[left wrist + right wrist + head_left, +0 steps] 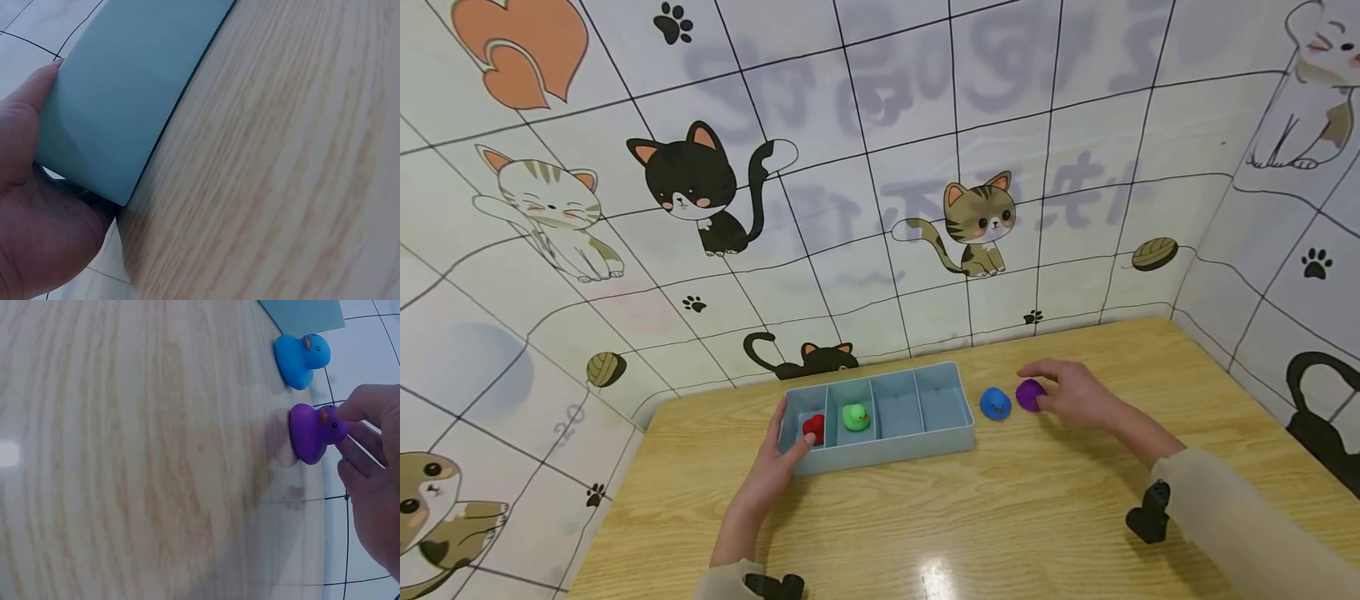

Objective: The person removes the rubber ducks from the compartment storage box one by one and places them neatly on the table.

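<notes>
A light blue divided box (pixel 887 454) stands on the table, a red toy (pixel 813 427) in its leftmost compartment and a green rubber duck (pixel 854 417) in the one beside it. My left hand (pixel 777 454) holds the box's left end, thumb over the front rim by the red toy. In the left wrist view, that hand (pixel 44 206) wraps the corner of the box. My right hand (pixel 1078 396) reaches down around a purple rubber duck (pixel 307 434), with fingers spread on either side of its head. Just left of it sits a blue rubber duck (pixel 996 403).
The two right-hand compartments (pixel 921 404) of the box hold nothing. The wooden table (pixel 1000 517) backs onto a wall covering (pixel 850 192) printed with cats and grid lines. Black cameras (pixel 1150 512) are strapped to both wrists.
</notes>
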Available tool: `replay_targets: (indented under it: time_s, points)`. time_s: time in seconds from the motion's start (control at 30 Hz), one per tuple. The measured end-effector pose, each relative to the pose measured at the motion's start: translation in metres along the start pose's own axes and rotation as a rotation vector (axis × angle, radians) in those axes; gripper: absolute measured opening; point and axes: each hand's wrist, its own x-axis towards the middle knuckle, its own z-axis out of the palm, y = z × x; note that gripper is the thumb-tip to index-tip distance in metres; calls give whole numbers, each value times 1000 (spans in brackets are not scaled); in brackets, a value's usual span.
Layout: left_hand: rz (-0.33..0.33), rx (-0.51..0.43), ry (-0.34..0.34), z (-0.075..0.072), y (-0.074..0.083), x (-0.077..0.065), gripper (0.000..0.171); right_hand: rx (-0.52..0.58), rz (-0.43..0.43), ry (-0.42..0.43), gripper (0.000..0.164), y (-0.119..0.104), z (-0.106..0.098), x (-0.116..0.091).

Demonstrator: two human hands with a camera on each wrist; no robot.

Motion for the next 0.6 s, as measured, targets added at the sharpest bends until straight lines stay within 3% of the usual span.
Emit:
replay_targets:
  time_s: [0.2, 0.6]
  points:
    - [-2, -1, 1, -2, 0, 0, 92, -30, 16, 29, 29, 1, 2, 0]
    - [8, 4, 4, 0, 0, 0, 92, -31, -65, 14, 26, 2, 0, -7]
